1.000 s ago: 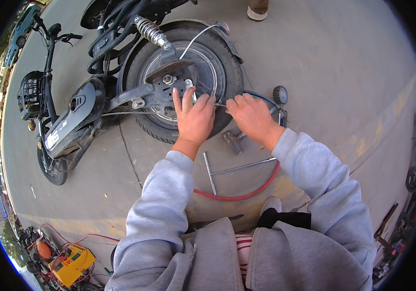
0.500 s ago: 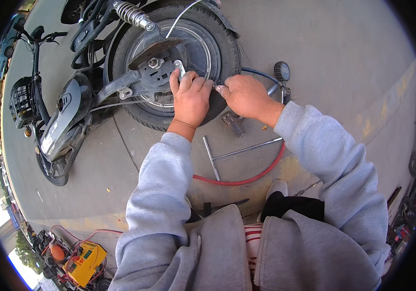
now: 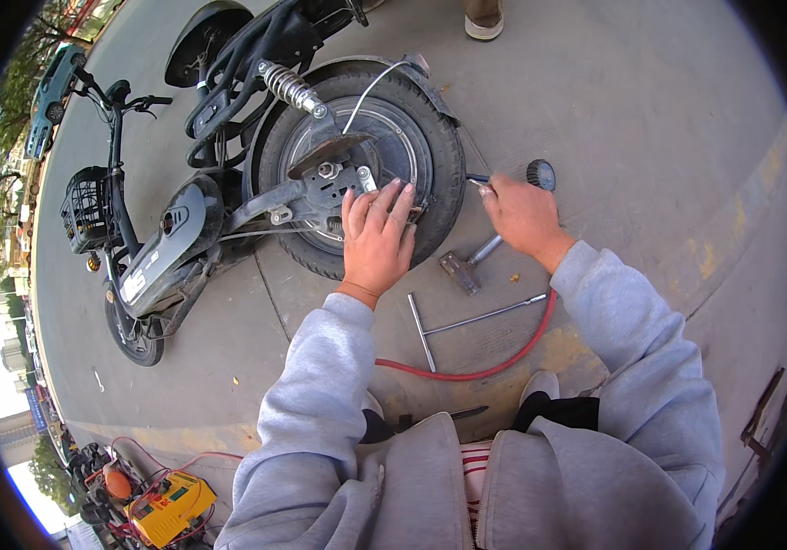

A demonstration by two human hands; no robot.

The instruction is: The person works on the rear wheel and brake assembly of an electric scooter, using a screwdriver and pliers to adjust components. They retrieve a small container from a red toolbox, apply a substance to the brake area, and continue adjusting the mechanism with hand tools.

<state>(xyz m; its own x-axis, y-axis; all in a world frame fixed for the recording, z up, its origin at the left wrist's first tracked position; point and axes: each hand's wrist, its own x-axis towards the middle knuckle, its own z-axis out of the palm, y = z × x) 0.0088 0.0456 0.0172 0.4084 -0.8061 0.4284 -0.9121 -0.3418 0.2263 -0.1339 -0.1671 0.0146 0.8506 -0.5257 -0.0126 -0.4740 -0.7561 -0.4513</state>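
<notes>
An electric scooter lies on its side, its rear wheel with a black tyre (image 3: 451,170) in front of me. My left hand (image 3: 377,243) rests over the lower hub area with its fingers stretched out, beside the swingarm bracket (image 3: 331,194). My right hand (image 3: 523,218) is off the tyre to the right, fingers pinched around a small part with a short metallic tip; its kind is hidden by the fingers. Just beyond that hand is a round black gauge (image 3: 541,174). A mallet (image 3: 459,273) with a silver handle lies on the ground below the right hand.
A T-handled wrench (image 3: 476,318) and a red hose (image 3: 467,374) lie between me and the wheel. A knife (image 3: 468,412) lies near my shoes. At lower left stands a yellow box with cables (image 3: 171,509). Another person's shoe (image 3: 484,29) shows at the top.
My right hand has drawn away from the tyre to the right, apart from my left hand. My left hand's fingers have straightened. The view has shifted, bringing another person's foot into sight.
</notes>
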